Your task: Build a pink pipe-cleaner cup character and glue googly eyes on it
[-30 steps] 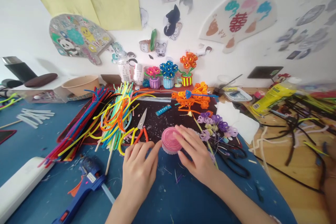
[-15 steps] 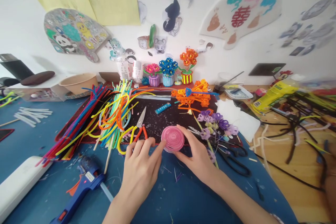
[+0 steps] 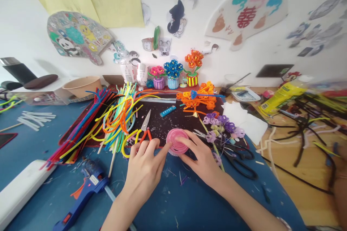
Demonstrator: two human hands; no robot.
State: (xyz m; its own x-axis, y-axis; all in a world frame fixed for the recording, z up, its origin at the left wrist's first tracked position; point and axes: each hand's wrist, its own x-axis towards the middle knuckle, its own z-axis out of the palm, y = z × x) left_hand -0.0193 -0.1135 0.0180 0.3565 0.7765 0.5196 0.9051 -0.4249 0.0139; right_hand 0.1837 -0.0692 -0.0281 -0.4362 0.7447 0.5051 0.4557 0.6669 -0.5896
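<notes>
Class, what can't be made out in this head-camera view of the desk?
In the head view:
- Pink pipe-cleaner coil: underside hidden by the coil itself; rim partly covered by the left hand and right hand.
- Yellow bottle: label blurred.
- Blue packet: printing too small.
- Left forearm: cut off by the bottom edge.

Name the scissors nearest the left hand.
The orange-handled scissors, blades pointing away on the black mat, just beyond the left hand. The black-handled scissors lie much farther off, past the right hand.
</notes>
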